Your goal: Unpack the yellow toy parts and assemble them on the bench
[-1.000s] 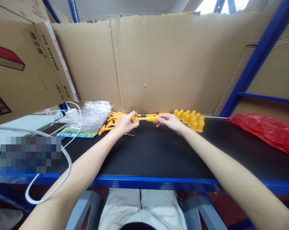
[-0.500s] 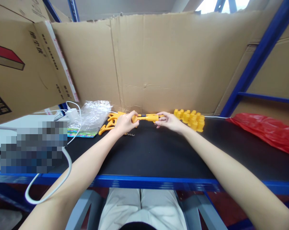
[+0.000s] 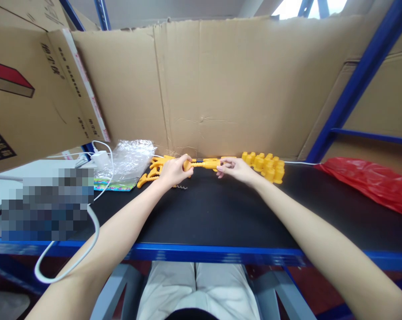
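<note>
Both of my hands hold a yellow plastic part (image 3: 210,165) level just above the black tabletop, near its back edge. It has a ribbed, thin shaft on the left and a wider barrel on the right. My left hand (image 3: 174,171) is closed around its rounded left end. With bent fingertips, my right hand (image 3: 236,170) grips the barrel's right end. A thin metal spring (image 3: 181,187) lies beside my left hand. Yellow plastic pieces with curved, handle-like shapes (image 3: 148,178) lie left of that hand, which partly covers them. More yellow pieces lie behind the held part.
Several yellow knob-like pieces (image 3: 269,167) stand grouped to the right. Clear plastic wrap (image 3: 129,160) and a white charger with cable (image 3: 101,158) are at left. A red plastic bag (image 3: 367,182) lies at far right. A cardboard wall (image 3: 220,89) closes off the back.
The right hand's fingers have shifted slightly on the barrel's end. The left hand and the yellow part stay almost in place.
</note>
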The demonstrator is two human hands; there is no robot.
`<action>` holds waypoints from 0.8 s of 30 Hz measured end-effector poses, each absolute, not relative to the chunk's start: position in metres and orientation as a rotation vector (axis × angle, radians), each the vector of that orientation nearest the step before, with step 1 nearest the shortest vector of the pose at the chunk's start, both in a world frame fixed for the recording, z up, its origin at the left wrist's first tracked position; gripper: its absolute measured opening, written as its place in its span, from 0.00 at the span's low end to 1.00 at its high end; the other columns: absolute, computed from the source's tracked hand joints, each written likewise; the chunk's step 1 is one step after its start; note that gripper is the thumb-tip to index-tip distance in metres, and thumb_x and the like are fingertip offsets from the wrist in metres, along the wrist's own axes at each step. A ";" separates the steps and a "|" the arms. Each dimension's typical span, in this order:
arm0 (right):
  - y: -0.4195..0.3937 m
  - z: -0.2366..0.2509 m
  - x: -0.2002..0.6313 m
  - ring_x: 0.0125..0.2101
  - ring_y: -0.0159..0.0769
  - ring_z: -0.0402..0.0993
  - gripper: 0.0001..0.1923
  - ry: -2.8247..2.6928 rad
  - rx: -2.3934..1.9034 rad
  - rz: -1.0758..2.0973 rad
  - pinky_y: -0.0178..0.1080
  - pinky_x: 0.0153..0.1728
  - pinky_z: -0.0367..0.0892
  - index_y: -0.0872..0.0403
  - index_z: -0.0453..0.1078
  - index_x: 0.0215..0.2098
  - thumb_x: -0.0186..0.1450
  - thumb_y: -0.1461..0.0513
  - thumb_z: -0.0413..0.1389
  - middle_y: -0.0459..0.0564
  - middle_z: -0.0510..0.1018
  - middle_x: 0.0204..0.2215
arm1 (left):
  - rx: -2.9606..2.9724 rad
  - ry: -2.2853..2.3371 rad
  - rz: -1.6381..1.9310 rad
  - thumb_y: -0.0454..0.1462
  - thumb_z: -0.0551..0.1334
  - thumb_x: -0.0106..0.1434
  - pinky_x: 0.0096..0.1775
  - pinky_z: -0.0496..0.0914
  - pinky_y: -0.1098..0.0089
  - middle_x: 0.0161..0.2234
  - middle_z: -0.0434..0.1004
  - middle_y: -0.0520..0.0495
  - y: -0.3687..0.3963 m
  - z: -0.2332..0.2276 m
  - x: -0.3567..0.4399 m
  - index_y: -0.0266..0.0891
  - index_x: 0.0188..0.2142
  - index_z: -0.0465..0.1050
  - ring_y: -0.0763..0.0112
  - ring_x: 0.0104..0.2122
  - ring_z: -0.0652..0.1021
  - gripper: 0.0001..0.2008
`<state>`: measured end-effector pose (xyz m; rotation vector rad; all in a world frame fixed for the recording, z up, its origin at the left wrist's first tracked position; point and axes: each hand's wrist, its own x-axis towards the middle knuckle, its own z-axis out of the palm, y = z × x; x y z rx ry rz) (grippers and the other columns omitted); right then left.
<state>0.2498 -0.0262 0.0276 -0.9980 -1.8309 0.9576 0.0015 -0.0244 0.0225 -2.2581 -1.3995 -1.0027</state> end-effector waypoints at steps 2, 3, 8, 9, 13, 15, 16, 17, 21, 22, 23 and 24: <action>-0.029 0.029 0.249 0.26 0.34 0.76 0.19 -1.832 -1.023 0.950 0.41 0.38 0.69 0.58 0.67 0.37 0.55 0.52 0.60 0.51 0.78 0.26 | -2.257 -1.391 -0.997 0.44 0.60 0.56 0.28 0.59 0.73 0.25 0.74 0.52 -0.024 0.022 0.001 0.43 0.40 0.70 0.71 0.25 0.73 0.13; -0.030 0.030 0.248 0.26 0.34 0.76 0.19 -1.831 -1.029 0.950 0.41 0.38 0.69 0.58 0.67 0.36 0.55 0.52 0.60 0.51 0.78 0.26 | -2.257 -1.387 -0.995 0.44 0.60 0.56 0.28 0.59 0.73 0.25 0.74 0.52 -0.024 0.022 0.001 0.43 0.40 0.70 0.71 0.25 0.73 0.13; -0.035 0.034 0.246 0.24 0.34 0.76 0.22 -1.833 -1.012 0.958 0.39 0.35 0.70 0.58 0.70 0.31 0.54 0.46 0.59 0.51 0.78 0.24 | -2.249 -1.388 -0.988 0.44 0.60 0.56 0.28 0.59 0.73 0.24 0.74 0.53 -0.025 0.022 0.002 0.43 0.40 0.70 0.70 0.25 0.74 0.13; -0.035 0.034 0.245 0.24 0.33 0.75 0.23 -1.826 -1.018 0.963 0.38 0.34 0.70 0.58 0.70 0.30 0.54 0.45 0.58 0.51 0.78 0.24 | -2.247 -1.386 -0.988 0.44 0.60 0.56 0.28 0.59 0.73 0.24 0.74 0.53 -0.025 0.022 0.002 0.43 0.40 0.70 0.70 0.25 0.74 0.13; -0.034 0.033 0.243 0.21 0.33 0.74 0.24 -1.779 -1.036 1.003 0.37 0.30 0.70 0.57 0.69 0.26 0.54 0.43 0.57 0.51 0.78 0.21 | -2.243 -1.373 -0.989 0.43 0.60 0.56 0.28 0.59 0.73 0.23 0.73 0.53 -0.027 0.023 0.003 0.44 0.40 0.71 0.71 0.24 0.73 0.13; -0.033 0.031 0.243 0.19 0.33 0.74 0.25 -1.750 -1.026 1.033 0.37 0.28 0.70 0.57 0.69 0.24 0.54 0.42 0.57 0.52 0.77 0.20 | -2.243 -1.380 -0.988 0.43 0.60 0.56 0.28 0.59 0.73 0.23 0.73 0.53 -0.028 0.023 0.003 0.43 0.40 0.71 0.70 0.24 0.73 0.13; -0.033 0.031 0.242 0.19 0.33 0.74 0.25 -1.733 -1.026 1.046 0.37 0.27 0.70 0.57 0.68 0.23 0.54 0.42 0.57 0.52 0.77 0.20 | -2.243 -1.384 -0.988 0.43 0.60 0.56 0.28 0.60 0.73 0.23 0.73 0.53 -0.028 0.023 0.004 0.43 0.40 0.71 0.70 0.24 0.73 0.13; -0.033 0.031 0.241 0.18 0.33 0.73 0.25 -1.719 -1.030 1.056 0.36 0.26 0.70 0.57 0.68 0.22 0.54 0.42 0.57 0.52 0.77 0.19 | -2.243 -1.388 -0.988 0.43 0.60 0.56 0.28 0.60 0.73 0.23 0.73 0.53 -0.028 0.024 0.004 0.43 0.40 0.71 0.70 0.24 0.74 0.13; -0.036 0.033 0.238 0.17 0.32 0.72 0.25 -1.661 -1.073 1.072 0.36 0.24 0.70 0.57 0.69 0.22 0.55 0.43 0.57 0.52 0.76 0.16 | -2.248 -1.404 -0.980 0.43 0.60 0.56 0.28 0.60 0.73 0.23 0.73 0.52 -0.029 0.025 0.005 0.43 0.40 0.71 0.70 0.25 0.74 0.13; -0.036 0.034 0.238 0.16 0.33 0.72 0.24 -1.645 -1.085 1.076 0.36 0.24 0.71 0.57 0.69 0.22 0.55 0.43 0.57 0.52 0.75 0.16 | -2.248 -1.409 -0.979 0.43 0.60 0.56 0.29 0.61 0.73 0.23 0.74 0.53 -0.029 0.025 0.006 0.43 0.40 0.71 0.70 0.25 0.74 0.13; -0.037 0.035 0.237 0.16 0.33 0.71 0.24 -1.631 -1.096 1.082 0.37 0.24 0.71 0.57 0.69 0.22 0.55 0.43 0.57 0.52 0.75 0.16 | -2.247 -1.413 -0.978 0.43 0.60 0.56 0.29 0.61 0.73 0.23 0.74 0.53 -0.030 0.025 0.006 0.43 0.40 0.71 0.70 0.25 0.74 0.13; -0.037 0.035 0.237 0.16 0.33 0.71 0.24 -1.620 -1.105 1.090 0.37 0.24 0.71 0.57 0.70 0.22 0.55 0.43 0.57 0.52 0.75 0.15 | -2.245 -1.417 -0.978 0.43 0.60 0.56 0.29 0.61 0.73 0.23 0.74 0.53 -0.030 0.025 0.006 0.43 0.40 0.71 0.70 0.25 0.74 0.13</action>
